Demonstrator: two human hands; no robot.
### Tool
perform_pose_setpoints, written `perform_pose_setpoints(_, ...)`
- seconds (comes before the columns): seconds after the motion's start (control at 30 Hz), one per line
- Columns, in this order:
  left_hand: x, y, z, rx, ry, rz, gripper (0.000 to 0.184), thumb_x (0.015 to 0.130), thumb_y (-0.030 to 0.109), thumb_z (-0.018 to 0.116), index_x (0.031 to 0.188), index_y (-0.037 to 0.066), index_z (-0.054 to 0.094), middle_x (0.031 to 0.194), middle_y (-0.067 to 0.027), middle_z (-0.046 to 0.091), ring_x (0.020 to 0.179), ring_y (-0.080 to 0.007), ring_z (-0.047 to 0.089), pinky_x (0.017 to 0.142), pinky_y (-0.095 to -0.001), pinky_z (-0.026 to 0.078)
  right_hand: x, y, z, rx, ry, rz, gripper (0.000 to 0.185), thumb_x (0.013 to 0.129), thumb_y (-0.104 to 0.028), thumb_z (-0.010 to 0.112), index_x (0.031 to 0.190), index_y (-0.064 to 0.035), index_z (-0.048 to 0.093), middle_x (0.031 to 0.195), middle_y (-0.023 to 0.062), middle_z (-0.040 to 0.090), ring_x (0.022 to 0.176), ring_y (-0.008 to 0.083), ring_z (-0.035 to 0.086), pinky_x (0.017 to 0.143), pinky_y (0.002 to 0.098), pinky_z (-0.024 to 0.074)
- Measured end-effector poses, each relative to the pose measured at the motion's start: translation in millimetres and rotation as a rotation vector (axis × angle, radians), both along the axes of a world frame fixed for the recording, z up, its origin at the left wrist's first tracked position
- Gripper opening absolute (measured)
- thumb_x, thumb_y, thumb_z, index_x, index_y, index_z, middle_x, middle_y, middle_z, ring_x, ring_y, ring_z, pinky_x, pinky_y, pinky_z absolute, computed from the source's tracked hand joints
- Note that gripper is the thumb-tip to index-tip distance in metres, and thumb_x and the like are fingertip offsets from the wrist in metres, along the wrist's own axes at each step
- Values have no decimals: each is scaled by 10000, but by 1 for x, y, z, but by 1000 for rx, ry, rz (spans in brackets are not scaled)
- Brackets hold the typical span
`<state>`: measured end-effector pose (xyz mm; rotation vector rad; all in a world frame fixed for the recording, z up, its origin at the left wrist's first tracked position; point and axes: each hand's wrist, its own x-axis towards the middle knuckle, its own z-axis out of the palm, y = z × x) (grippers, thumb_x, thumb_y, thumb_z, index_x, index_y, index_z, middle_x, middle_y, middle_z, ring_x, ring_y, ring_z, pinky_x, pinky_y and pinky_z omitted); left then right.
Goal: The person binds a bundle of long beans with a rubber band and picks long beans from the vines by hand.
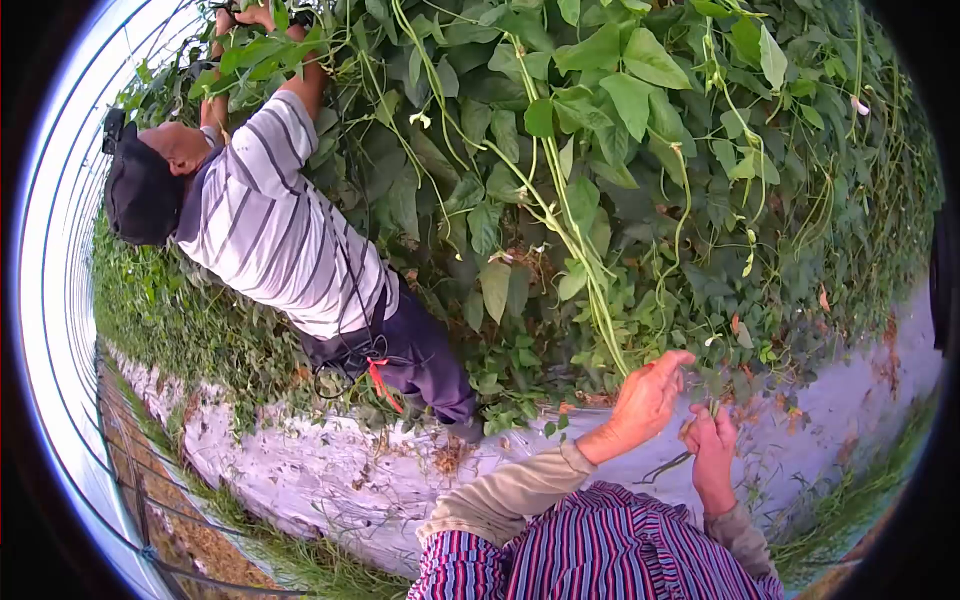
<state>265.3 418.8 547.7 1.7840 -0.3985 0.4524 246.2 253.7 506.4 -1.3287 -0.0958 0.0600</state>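
Observation:
My left hand (645, 402) is closed at the lower end of a bundle of long green vine stems (592, 275), which run down taut from the leafy wall of plants. Its fingertips point right, and the part inside the grip is hidden. Just to the right and slightly lower, my right hand (711, 442) is curled shut around a thin green stem (713, 407). A dark, thin strand (668, 466) shows beside that wrist; whether it belongs to the held stem I cannot tell. The hands are close together but apart.
Climbing bean plants (630, 90) with hanging pods and pale flowers fill the upper view. At left, a person in a striped shirt (285, 215) reaches up into the leaves. Pale plastic sheeting (330, 480) covers the ground, with grass along its edge and a hooped frame (65, 300) at far left.

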Motion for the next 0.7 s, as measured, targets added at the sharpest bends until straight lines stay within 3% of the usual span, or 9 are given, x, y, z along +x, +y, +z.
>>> perform_pose_setpoints(0.07,-7,-19,-28,-277,160,-22,281,884,-13,434,1149,13,524,772,-90,606,676,-194,598,652,-293,493,3,14,6,-49,-28,-7,115,936,-124,488,938,-20,536,595,-70,374,489,18,309,431,207,250)
perform_pose_setpoints(0.13,-15,-28,-45,-312,162,61,281,893,-9,431,1153,12,535,803,-86,621,692,-177,599,658,-283,495,5,25,4,-91,-55,-15,111,937,-115,488,951,-18,539,597,-65,383,498,19,323,440,205,269)
perform_pose_setpoints(0.23,-20,-35,-64,-412,126,198,281,903,-2,428,1147,10,568,862,-85,653,731,-148,603,673,-261,495,4,35,-15,-370,-112,-50,125,893,-70,522,1002,-15,546,622,-51,419,534,36,372,473,216,318)
perform_pose_setpoints(0.3,-21,-32,-70,-436,167,216,287,905,-3,416,1147,11,568,871,-85,658,733,-124,595,661,-246,485,3,42,-28,-531,-333,-173,209,827,-30,560,1035,-13,552,652,-40,446,572,49,403,502,225,341)
perform_pose_setpoints(0.33,-25,-28,-66,-446,259,220,298,901,-6,410,1151,13,570,894,-82,657,761,-102,587,657,-231,475,-2,51,-26,-475,-266,-222,241,787,-26,574,1026,-4,555,670,-31,453,589,65,415,511,242,351)
perform_pose_setpoints(0.43,-12,-20,-80,-407,76,247,306,896,-4,414,1160,14,568,925,-81,658,776,-108,582,678,-238,475,0,59,-36,-479,-222,-230,227,793,-46,596,1012,-2,556,662,-28,452,579,75,409,512,253,358)
perform_pose_setpoints(0.5,-10,-21,-86,-468,198,178,300,892,-5,421,1149,13,576,952,-90,663,816,-140,604,727,-261,480,2,65,-36,-455,-107,-213,230,791,-74,624,998,-2,554,673,-16,490,592,90,437,528,261,383)
perform_pose_setpoints(0.57,-7,-23,-95,-434,104,192,294,891,-11,419,1133,12,585,975,-104,664,858,-166,621,767,-281,482,6,70,-52,-444,-210,-214,229,792,-101,647,981,-9,555,695,13,536,614,99,472,541,266,403)
perform_pose_setpoints(0.7,-4,-11,-93,-367,236,127,280,885,-23,424,1102,3,599,973,-112,665,898,-179,627,781,-277,483,7,76,-50,-551,-333,-197,226,806,-99,625,1001,-8,557,755,76,588,678,121,547,585,290,449)
